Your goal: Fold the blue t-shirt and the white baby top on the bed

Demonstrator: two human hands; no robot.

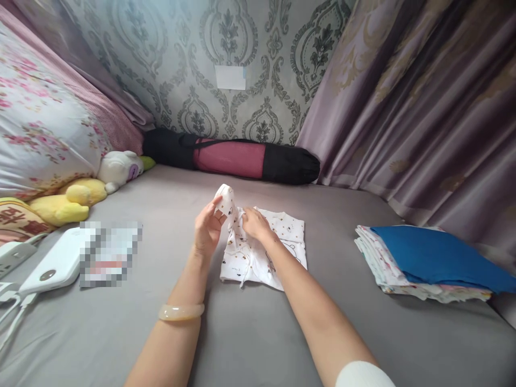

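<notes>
Far left: floral pillow (44, 123), yellow plush (68, 201) and white plush (119, 167) along bed (250, 333) edge; white power bank (54, 266) w/ cable nearer camera. Left hand (207, 228), pale bangle (181, 312) on wrist, pinching a raised sleeve-like corner of the white printed garment (282, 236), fingers closed on cloth, corner lifted just above hand. Garment flat on grey sheet at centre, directly ahead of both hands, long axis approx. left-right, its left part bunched under the grip. Right hand (253, 223) touching, just beside the left, pressing or gripping cloth near the same fold; grip closed on fabric, exact hold hard to tell. Both hands equally near. Behind: black-and-red roll bag (229, 156) against wall. Right: folded stack (419, 269), blue piece on top, well apart from garment; curtain (423, 107) beyond. No containers in view.
</notes>
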